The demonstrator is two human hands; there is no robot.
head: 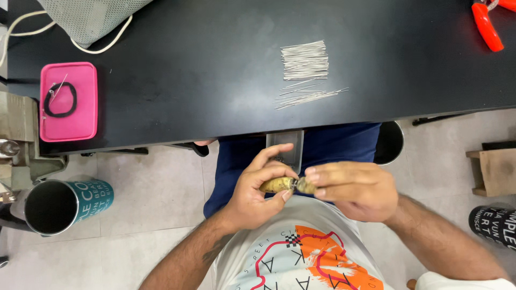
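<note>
Low in the frame's centre, the left hand (257, 189) and right hand (352, 189) meet, fingers closed around a small brass-coloured tool (286, 185) held over the lap, below the black worktop (188, 70) with thin wires (305, 60).

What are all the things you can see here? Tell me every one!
Black tabletop: one, top.
Thin silver metal pins: many, neat bundle on table; loose ones just below.
Pink flat case: one, table's left end, black ring on it.
Grey mesh bag: one, top left, white cord.
Red-handled tool: one, top right.
Teal metal cup: one, lower left.
Wooden block: one, right, floor.
Small yellowish-brown handle: one, between both hands.
Left hand: grips handle.
Right hand: pinches its tip.
</note>
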